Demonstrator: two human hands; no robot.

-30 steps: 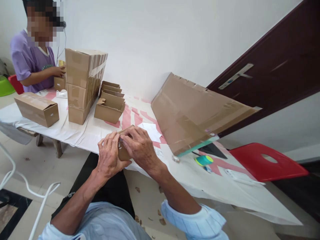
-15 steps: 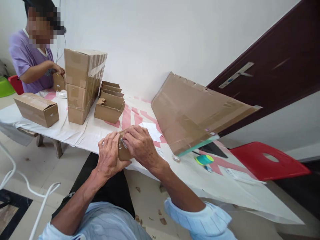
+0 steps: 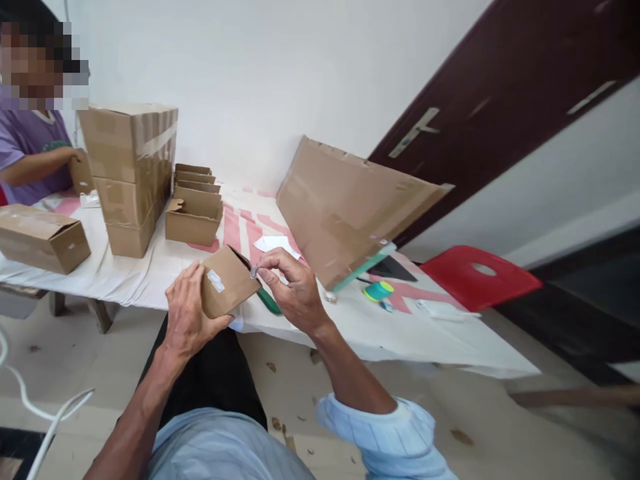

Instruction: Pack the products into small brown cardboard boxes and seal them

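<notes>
Hands at angular cardboard box

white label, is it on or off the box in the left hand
On: the white label shows on the face of the cardboard box that the left hand holds.

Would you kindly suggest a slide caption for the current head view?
The left hand holds a cardboard box while the right hand pinches a small piece near its edge.

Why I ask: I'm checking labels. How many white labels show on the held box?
1: the white label on the box, beside the left hand; others may be hidden.
</notes>
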